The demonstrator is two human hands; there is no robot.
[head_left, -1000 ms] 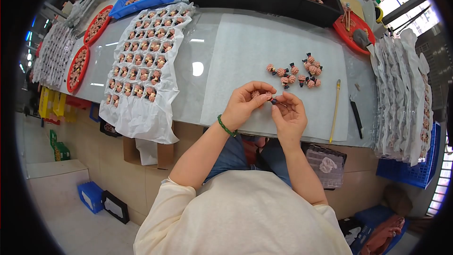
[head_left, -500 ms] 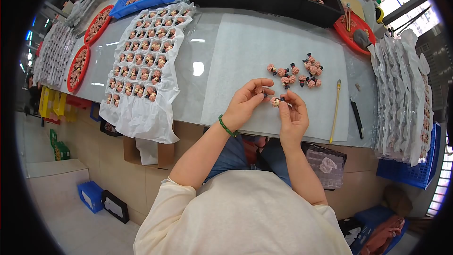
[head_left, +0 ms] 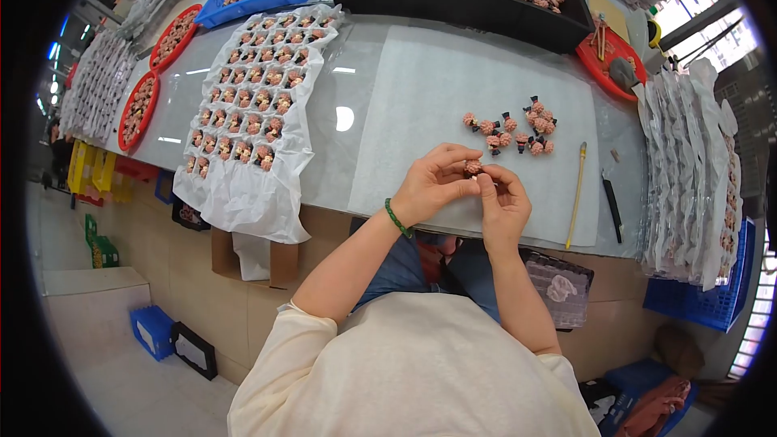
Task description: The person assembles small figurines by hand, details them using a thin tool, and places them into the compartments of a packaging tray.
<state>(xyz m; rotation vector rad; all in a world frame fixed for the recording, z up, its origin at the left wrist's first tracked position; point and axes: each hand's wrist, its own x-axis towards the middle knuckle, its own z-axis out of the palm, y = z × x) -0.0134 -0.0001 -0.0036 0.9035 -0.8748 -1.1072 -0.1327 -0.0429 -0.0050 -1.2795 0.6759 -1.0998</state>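
My left hand, with a green bracelet on its wrist, is closed in a pinch. Its fingertips meet those of my right hand, also closed. Between them shows a small figurine with a bumpy pink-brown head; the fingers cover most of it, and whether a second piece is pressed against it I cannot make out. Just beyond the hands, several similar figurines with dark bases lie loose on a white sheet. To the left, a white tray holds rows of these figurines.
A black bin and a blue tray full of figurines stand at the back. Red trays sit left and right. A yellow-handled brush and a black tool lie on the right, beside stacked trays.
My hands have come together, the left moving right, so their fingertips now touch. Earlier each hand pinched its own figurine, slightly apart. The view has shifted a little.
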